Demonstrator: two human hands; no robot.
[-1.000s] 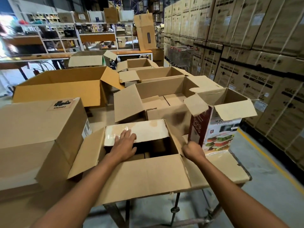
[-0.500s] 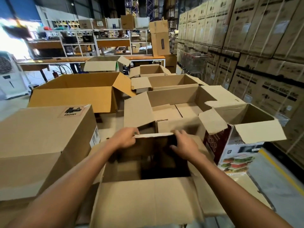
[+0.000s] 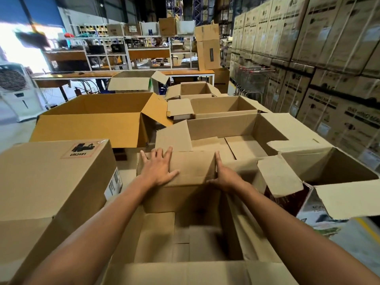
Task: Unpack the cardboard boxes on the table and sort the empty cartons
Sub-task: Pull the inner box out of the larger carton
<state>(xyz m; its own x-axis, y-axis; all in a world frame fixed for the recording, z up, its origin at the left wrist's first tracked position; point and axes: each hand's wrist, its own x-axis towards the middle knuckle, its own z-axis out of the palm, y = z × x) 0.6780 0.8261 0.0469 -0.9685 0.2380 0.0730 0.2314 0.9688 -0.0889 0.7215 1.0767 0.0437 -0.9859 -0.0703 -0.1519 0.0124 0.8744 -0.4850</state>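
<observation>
Head view: a small box (image 3: pixel 191 169) sits high in the open carton (image 3: pixel 156 233) at the near edge of the surface (image 3: pixel 125 177). The left hand (image 3: pixel 158 169) lies flat on it, and the right hand (image 3: pixel 224 175) presses its side with straight fingers. Squeeze evenly and lift it straight up.

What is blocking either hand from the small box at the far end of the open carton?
Nothing visible. The left hand lies flat on the small box, the right hand presses its right side. A torn flap of the neighbouring printed carton hangs close on the right.
</observation>
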